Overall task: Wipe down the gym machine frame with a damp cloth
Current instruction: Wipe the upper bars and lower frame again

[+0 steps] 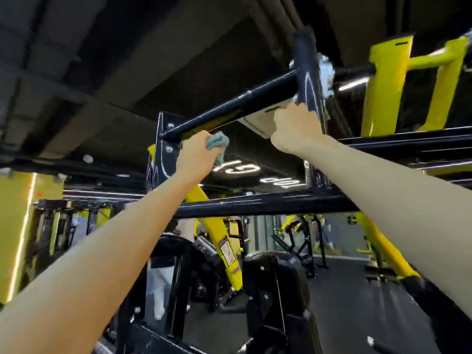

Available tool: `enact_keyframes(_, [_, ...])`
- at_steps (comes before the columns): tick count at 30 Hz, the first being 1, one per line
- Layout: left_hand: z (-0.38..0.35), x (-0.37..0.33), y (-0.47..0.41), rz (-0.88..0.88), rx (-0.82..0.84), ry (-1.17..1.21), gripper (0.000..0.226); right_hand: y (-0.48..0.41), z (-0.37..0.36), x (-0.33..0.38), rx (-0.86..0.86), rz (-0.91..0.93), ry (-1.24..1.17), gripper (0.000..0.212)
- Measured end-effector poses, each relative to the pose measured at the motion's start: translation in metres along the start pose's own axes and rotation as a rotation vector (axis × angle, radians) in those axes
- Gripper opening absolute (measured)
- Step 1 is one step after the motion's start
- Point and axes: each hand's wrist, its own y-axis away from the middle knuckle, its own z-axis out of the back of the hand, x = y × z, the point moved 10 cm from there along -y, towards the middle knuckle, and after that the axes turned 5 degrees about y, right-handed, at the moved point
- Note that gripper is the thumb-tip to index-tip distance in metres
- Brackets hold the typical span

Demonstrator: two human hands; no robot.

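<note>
Head view. Overhead wiping step was judged in hand: the cloth, teal and bunched, was gripped in the curled left hand and pressed under the black crossbar beside its left bracket. The right hand was raised at the crossbar's right end, fingers hidden, hold not discernible. A rightward stroke was judged next; open run was left between the hands, bounded by uprights

Cloth in left hand at left end of crossbar; right hand at right
</note>
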Motion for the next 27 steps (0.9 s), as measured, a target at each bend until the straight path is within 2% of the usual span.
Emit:
enact_keyframes(4, [-0.019,0.026,-0.025,0.024,0.024,0.162,0.023,-0.018,-0.029,0.032,0.135,0.013,0.047,0.045])
enact_keyframes(10, [-0.051,-0.02,-0.069,-0.129,-0.004,0.348,0.021,-0.048,-0.022,0.034,0.079,-0.055,0.186,0.038])
enact_keyframes(13, [-0.061,-0.046,-0.086,-0.189,-0.079,0.318,0.024,-0.059,-0.023,0.034,0.046,-0.026,0.24,0.038])
enact_keyframes(17, [-0.067,-0.073,-0.113,-0.212,-0.129,0.344,0.035,-0.085,-0.006,0.016,-0.054,-0.03,0.268,0.046])
enact_keyframes(22, [-0.088,-0.101,-0.141,-0.301,-0.19,0.414,0.032,-0.119,-0.001,-0.011,-0.145,-0.094,0.222,0.059])
enact_keyframes(24, [-0.093,-0.095,-0.143,-0.329,-0.223,0.411,0.03,-0.127,-0.008,-0.014,-0.167,-0.081,0.286,0.065])
enact_keyframes(25, [-0.09,-0.078,-0.148,-0.293,-0.271,0.403,0.03,-0.129,-0.011,-0.013,-0.187,-0.062,0.343,0.067])
enact_keyframes(27, [-0.081,-0.022,-0.159,-0.078,-0.399,0.421,0.029,-0.128,-0.015,-0.014,-0.231,-0.042,0.446,0.067])
